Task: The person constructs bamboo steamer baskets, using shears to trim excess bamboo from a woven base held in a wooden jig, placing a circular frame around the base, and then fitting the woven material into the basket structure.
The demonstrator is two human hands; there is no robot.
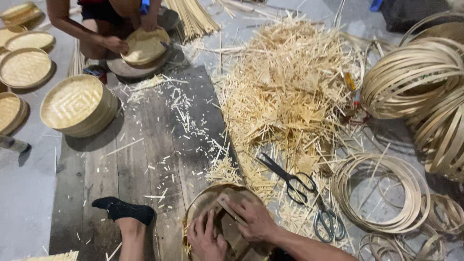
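Note:
At the bottom centre lies a round bamboo basket frame, and both my hands work inside it. My left hand presses flat on the woven inside with fingers spread. My right hand grips a thin flat bamboo strip that lies across the frame. Black scissors and a second pair with blue-grey handles lie on the floor just right of my right hand. My foot in a black sock rests to the left of the frame.
A big heap of bamboo offcuts fills the centre. Coiled bamboo hoops and stacked rings lie at the right. Finished woven baskets sit at the left. Another person holds a woven disc at the top.

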